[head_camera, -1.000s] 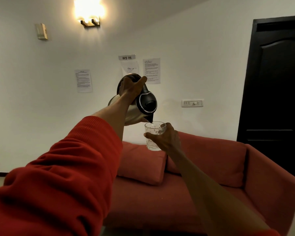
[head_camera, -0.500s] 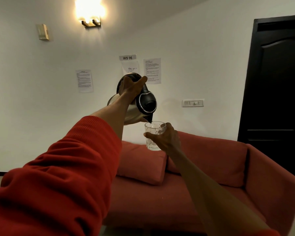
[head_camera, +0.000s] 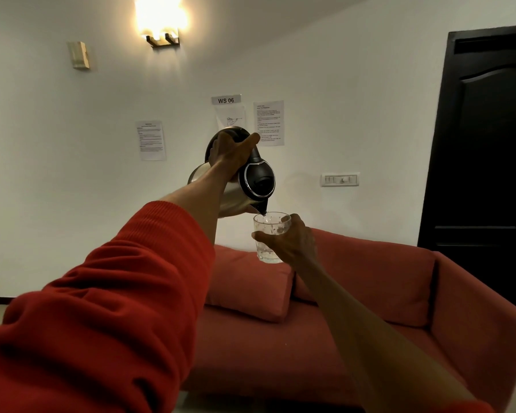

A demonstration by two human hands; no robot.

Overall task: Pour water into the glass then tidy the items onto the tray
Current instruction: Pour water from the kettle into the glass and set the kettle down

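Observation:
A steel kettle (head_camera: 241, 198) with a black lid and handle is raised at arm's length and tipped to the right. My left hand (head_camera: 231, 153) grips its handle. Its black spout sits just over the rim of a clear glass (head_camera: 270, 234), and a thin stream of water runs into it. My right hand (head_camera: 292, 241) holds the glass upright from the right side, fingers wrapped round its lower half. A little water shows at the bottom of the glass. No tray is in view.
A red sofa (head_camera: 370, 293) with a red cushion (head_camera: 245, 284) stands below the hands against the white wall. A black door (head_camera: 486, 144) is at the right. Papers and a switch plate (head_camera: 339, 179) hang on the wall, with a lit lamp (head_camera: 161, 22) above.
Kettle and glass stay nearly where they were; the pouring goes on with no clear shift in either hand.

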